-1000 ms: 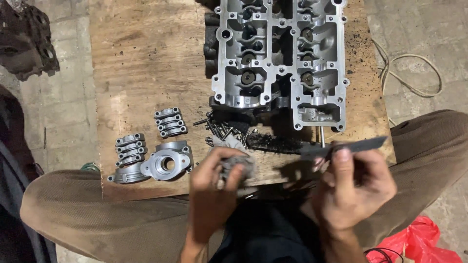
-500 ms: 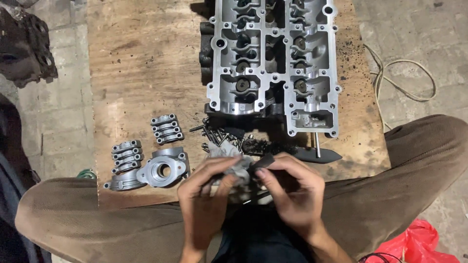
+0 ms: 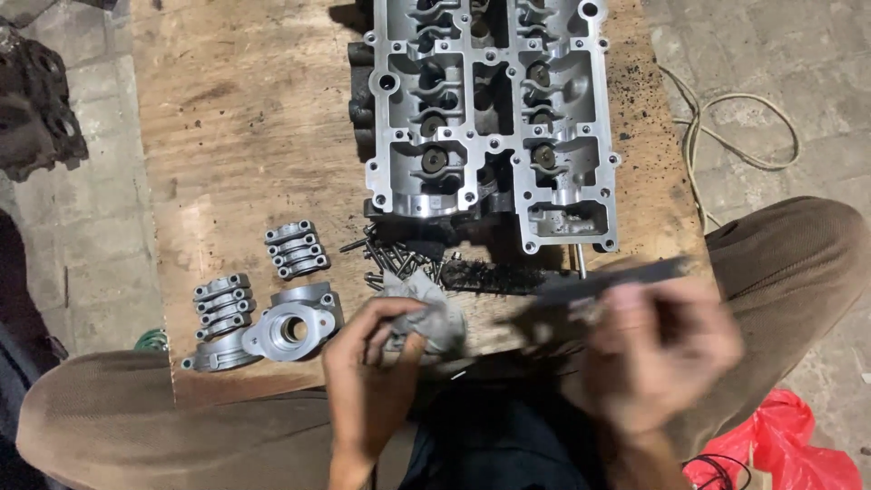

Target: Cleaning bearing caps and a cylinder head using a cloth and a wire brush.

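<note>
Gripping a crumpled grey rag (image 3: 422,313) at the near edge of a wooden board (image 3: 245,136), the left hand (image 3: 367,381) is seen closed around the cloth. A long dark flat tool (image 3: 599,286) is held in the blurred right hand (image 3: 658,358), fingers wrapped around it, just right of the rag. Dark bolts (image 3: 395,259) are scattered just beyond. An aluminium cylinder head (image 3: 490,118) is laid farther back, and bearing caps (image 3: 295,249) and a round housing (image 3: 295,327) are set to the left.
</note>
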